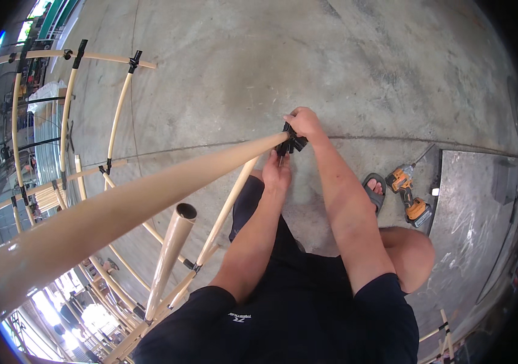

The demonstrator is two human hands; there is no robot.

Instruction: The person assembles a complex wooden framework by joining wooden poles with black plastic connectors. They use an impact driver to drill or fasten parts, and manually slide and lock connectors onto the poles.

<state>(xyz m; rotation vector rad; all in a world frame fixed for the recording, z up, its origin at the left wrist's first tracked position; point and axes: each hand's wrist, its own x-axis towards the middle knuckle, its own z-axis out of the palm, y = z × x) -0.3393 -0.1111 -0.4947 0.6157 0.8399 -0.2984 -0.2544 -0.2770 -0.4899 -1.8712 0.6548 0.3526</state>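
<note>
Closest of all, a long cream pipe (pixel 131 197) sweeps up from the lower left, its far end meeting a black joint (pixel 296 144) out in front of the knees. Below it, another pipe, the open-ended one (pixel 172 246), points its dark mouth upward, and that hollow end suggests tubing fairly light for its length. The long one looks stiff, smooth and a touch slippery, likely to swing at its free end, so a hold well along the shaft would steady it best.

Now the hands! The right hand (pixel 305 123) has its fingers wrapped over the top of the joint, a firm grip. The left hand (pixel 278 173) sits underneath, fingertips up at the joint's lower side, something thin beside them; too small to tell whether they pinch that or the joint itself. The joint looks hard and compact, its angular edges offering better purchase than the glossy pipe.

Further right, an orange and black drill (pixel 406 195) lies on the concrete floor (pixel 356 73), near a sandal (pixel 373 178) and beside a metal plate (pixel 474 200). And away to the left, a pipe frame (pixel 66 121) with black connectors.
</note>
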